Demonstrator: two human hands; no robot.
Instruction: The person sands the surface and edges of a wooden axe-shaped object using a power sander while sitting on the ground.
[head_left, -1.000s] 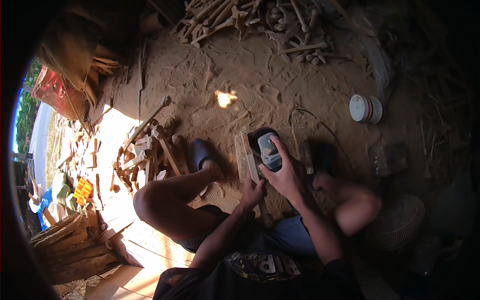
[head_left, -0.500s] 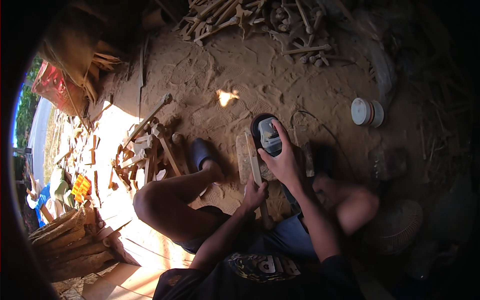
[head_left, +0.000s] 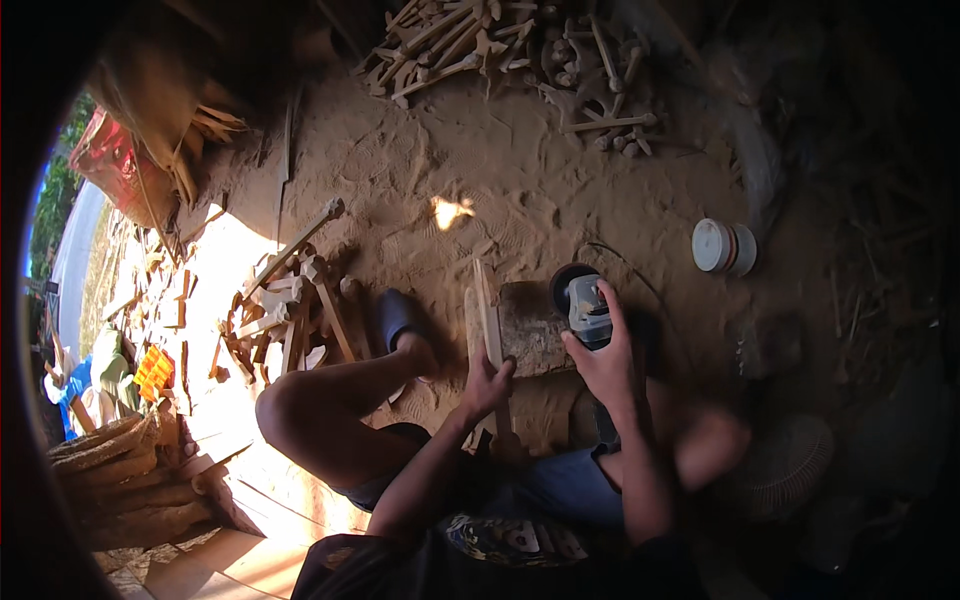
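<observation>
My left hand (head_left: 487,387) is closed round a long pale wooden stick (head_left: 487,310), which points away from me and stands apart from the tool. In my right hand (head_left: 606,368) is an angle grinder (head_left: 590,308) with a grey head, gripped from above, its dark round disc (head_left: 566,287) facing the far left. Between my feet lies a worn, dusty block (head_left: 535,335). The grinder is over the block's right end, the stick by its left end. Whether the disc is spinning I cannot tell.
Cut wooden pieces (head_left: 290,310) lie heaped beyond my left knee, and another pile (head_left: 450,45) is at the far side. A white tub (head_left: 724,247) rests on the sandy ground at right. A dark cord (head_left: 640,262) curves past the grinder. A ribbed round object (head_left: 790,465) is near my right knee.
The grinder has moved right and toward me, away from the stick. My left hand has shifted slightly left with the stick, opening a gap between them and baring more of the block.
</observation>
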